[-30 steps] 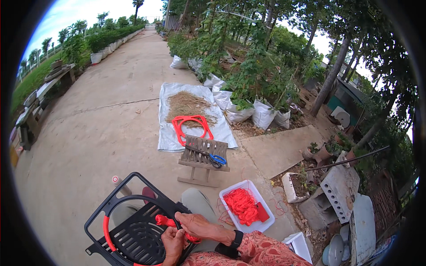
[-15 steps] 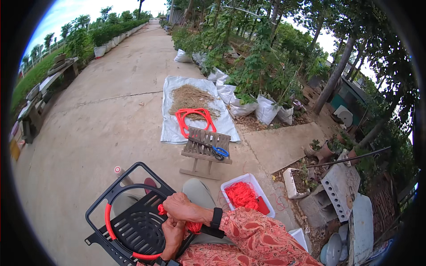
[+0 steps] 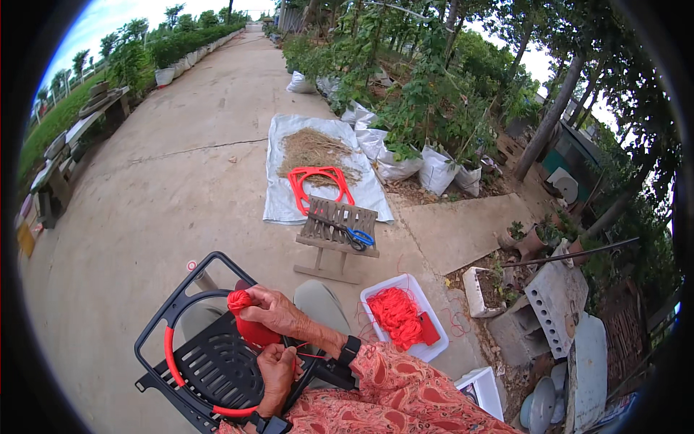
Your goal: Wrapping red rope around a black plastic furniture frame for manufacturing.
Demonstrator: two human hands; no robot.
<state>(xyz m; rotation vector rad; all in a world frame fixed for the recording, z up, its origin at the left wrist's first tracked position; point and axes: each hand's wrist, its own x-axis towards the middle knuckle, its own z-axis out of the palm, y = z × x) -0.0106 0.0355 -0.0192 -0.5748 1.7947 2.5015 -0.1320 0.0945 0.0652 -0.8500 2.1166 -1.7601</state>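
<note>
A black plastic slatted frame [image 3: 224,365], perhaps a chair seat or back, lies tilted across my lap. Red cord is wound tightly over parts of its round rim, and other stretches of the rim are bare black. My right hand [image 3: 271,311] is closed around a bundle of red cord [image 3: 239,300], held up over the frame's far right side. Just below it, my left hand [image 3: 278,372] pinches at the rim's right side, with a thin strand of red cord at its fingers. A strand stretches rightward from there. The exact grip of the left fingertips is partly hidden.
A white tub [image 3: 439,346] of tangled red cord stands right of my knee. Ahead, a small slatted wooden stool [image 3: 336,217] bears blue-handled scissors [image 3: 359,236]. Behind it, a red frame [image 3: 296,192] rests on a white sheet [image 3: 278,210] with dried stalks. Concrete blocks [image 3: 557,304] lie at right.
My right hand has moved up and left with the cord bundle, away from my left hand. The left hand stays near the rim, and a taut strand now shows beside it.
</note>
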